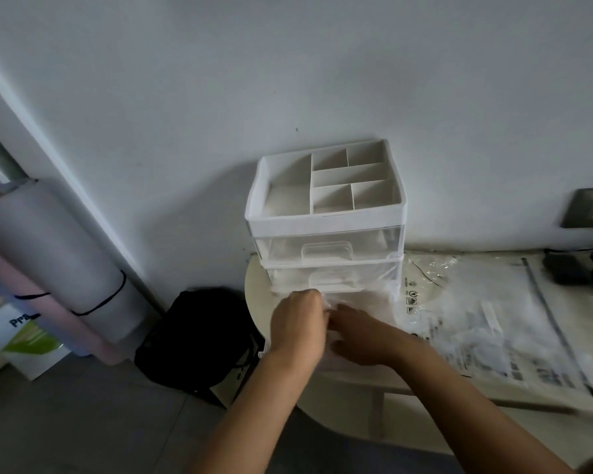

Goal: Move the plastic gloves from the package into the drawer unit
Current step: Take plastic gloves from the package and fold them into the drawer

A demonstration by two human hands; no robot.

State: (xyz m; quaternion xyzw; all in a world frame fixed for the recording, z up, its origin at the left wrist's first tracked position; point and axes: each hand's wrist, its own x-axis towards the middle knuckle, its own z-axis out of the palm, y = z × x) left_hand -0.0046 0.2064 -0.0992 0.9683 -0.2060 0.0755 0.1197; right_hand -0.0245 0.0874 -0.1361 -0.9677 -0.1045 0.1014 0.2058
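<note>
A white drawer unit (326, 220) stands on the left end of a cream table (254, 295), against the wall. Its top tray has several dividers; below are two clear drawers, and the lower drawer (356, 295) is pulled out. My left hand (297, 325) and my right hand (360, 333) meet in front of that open drawer, both gripping thin clear plastic gloves (329, 304) over it. The flat clear package (486, 319) with black print lies on the table to the right of the unit. The gloves are hard to tell apart from the clear drawer.
A black bag (196, 340) sits on the floor left of the table. Rolled grey and pink mats (59, 265) lean against the wall at far left. Dark cables and a charger (569, 271) lie at the table's far right, below a wall socket (589, 208).
</note>
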